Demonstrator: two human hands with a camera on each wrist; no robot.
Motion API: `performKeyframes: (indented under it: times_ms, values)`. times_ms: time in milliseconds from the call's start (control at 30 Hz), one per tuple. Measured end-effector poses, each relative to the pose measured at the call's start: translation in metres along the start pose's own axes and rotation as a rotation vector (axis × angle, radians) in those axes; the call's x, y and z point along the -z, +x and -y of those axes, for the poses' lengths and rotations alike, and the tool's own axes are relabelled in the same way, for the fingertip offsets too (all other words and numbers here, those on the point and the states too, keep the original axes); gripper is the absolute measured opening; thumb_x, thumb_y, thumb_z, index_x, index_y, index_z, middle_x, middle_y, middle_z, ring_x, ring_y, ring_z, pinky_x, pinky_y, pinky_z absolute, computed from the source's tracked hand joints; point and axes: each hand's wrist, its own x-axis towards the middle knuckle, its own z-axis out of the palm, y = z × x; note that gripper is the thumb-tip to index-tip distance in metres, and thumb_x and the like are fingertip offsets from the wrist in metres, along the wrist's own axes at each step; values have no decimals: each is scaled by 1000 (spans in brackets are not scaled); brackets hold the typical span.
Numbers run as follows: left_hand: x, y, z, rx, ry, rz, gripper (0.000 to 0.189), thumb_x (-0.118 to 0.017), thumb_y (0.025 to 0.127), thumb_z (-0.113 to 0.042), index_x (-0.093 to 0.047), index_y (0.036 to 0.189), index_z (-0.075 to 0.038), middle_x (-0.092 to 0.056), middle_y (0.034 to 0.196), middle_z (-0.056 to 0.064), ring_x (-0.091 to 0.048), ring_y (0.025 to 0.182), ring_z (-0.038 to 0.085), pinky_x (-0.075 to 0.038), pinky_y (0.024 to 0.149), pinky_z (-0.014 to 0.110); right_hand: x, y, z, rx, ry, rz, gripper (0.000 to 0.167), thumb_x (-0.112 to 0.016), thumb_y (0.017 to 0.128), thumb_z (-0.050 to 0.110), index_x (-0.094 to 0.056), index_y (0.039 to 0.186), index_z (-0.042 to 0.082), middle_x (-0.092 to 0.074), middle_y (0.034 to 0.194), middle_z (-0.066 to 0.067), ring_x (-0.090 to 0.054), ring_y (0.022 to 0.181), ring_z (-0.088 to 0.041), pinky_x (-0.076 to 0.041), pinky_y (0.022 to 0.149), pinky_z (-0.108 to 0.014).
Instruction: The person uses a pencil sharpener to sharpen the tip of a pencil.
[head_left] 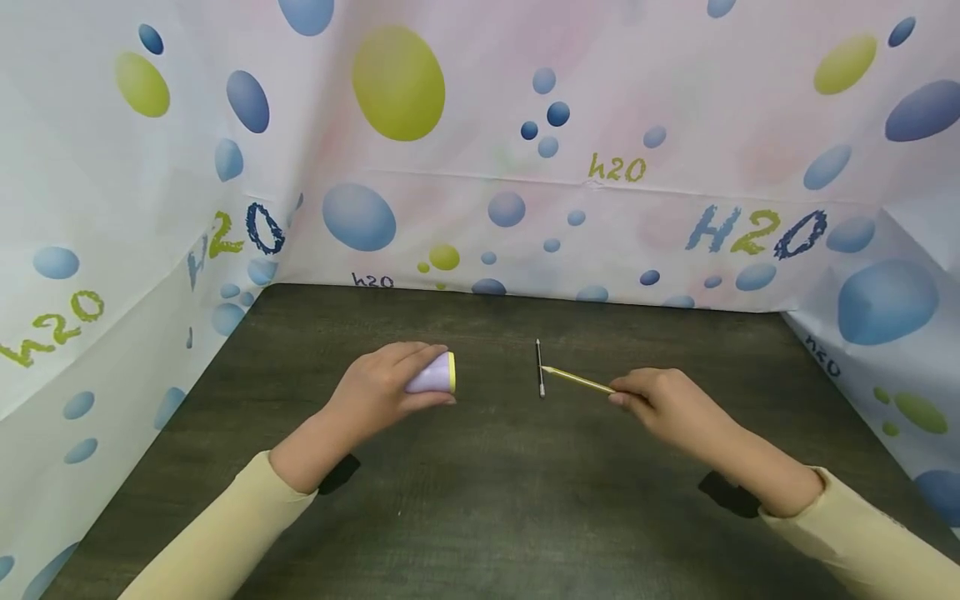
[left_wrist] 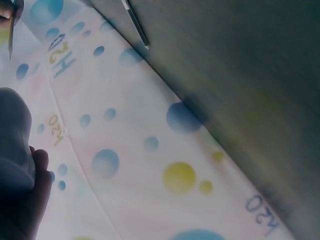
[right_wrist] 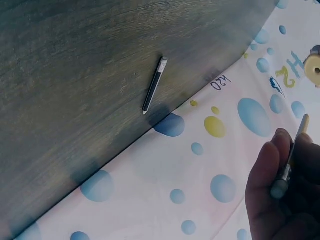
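My left hand [head_left: 378,382] grips a lilac pencil sharpener [head_left: 429,377] with a yellow end that faces right. In the right wrist view that yellow end [right_wrist: 313,70] shows a small dark hole in its middle. Between the thumb and fingers of my right hand [head_left: 667,408] is a yellow pencil [head_left: 577,380], its tip pointing left towards the sharpener, with a gap between the two. A black pencil [head_left: 541,382] with a white end lies on the table; in the head view the yellow pencil's tip overlaps it.
The dark wooden table [head_left: 480,500] runs back to a white sheet [head_left: 465,150] printed with blue and green bubbles and H2O lettering. This sheet also rises along the left and right sides. Dark straps sit under both wrists.
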Motion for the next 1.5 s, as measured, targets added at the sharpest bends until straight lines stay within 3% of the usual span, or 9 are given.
performKeyframes:
  times_ms: [167,367,500,733,833,933,1267,1500]
  values:
    - [3,-3,2,14,-5,8,64,-97,60,-30,-74,113,-1,-77,99,11,-75,88,25,-61,68,35,3,-1,-4,-58,95,44,20,-66,98,9,-76,111,-2,-76,90,-5,-64,71,-5,-50,59,-23]
    - [3,-8,3,23,-8,21,64,-97,60,-29,-74,113,0,-77,99,11,-75,88,25,-61,68,35,3,1,-7,-178,260,160,27,-60,103,15,-73,117,-4,-70,80,-1,-51,63,-4,-42,56,-25]
    - [2,-10,3,33,-9,31,64,-97,61,-29,-74,113,0,-77,98,11,-75,87,25,-61,67,35,3,3,-12,-209,383,211,29,-57,105,17,-72,117,-5,-70,80,-3,-58,67,-7,-48,60,-26]
    - [2,-13,0,101,-36,105,61,-95,66,-32,-74,114,-1,-78,98,10,-75,86,23,-60,68,34,2,8,-22,-295,839,349,39,-50,108,18,-63,125,-15,-68,90,0,-65,79,-7,-59,74,-28]
    - [1,-14,-1,124,-50,141,59,-94,68,-31,-75,115,-1,-78,99,9,-75,87,22,-60,68,34,1,10,-25,-342,1023,406,34,-50,108,20,-67,123,-6,-68,91,4,-66,82,-6,-60,78,-25]
    - [0,-15,-2,137,-56,163,58,-94,69,-32,-75,116,-2,-78,99,9,-74,87,22,-60,69,34,0,12,-26,-367,1139,436,25,-51,108,21,-70,117,6,-68,92,5,-67,84,-5,-60,80,-24]
    - [-1,-12,-6,169,-67,214,54,-92,73,-32,-75,116,-4,-78,99,7,-73,85,19,-60,69,33,-12,26,-22,-442,1324,463,20,-53,108,17,-65,120,6,-67,97,2,-69,89,-5,-60,87,-22]
    - [0,-12,-7,201,-74,256,52,-91,75,-31,-74,117,-5,-77,99,5,-72,83,18,-59,69,33,-19,38,-15,-453,1338,471,22,-52,108,18,-59,125,5,-68,99,2,-69,91,-5,-60,90,-25]
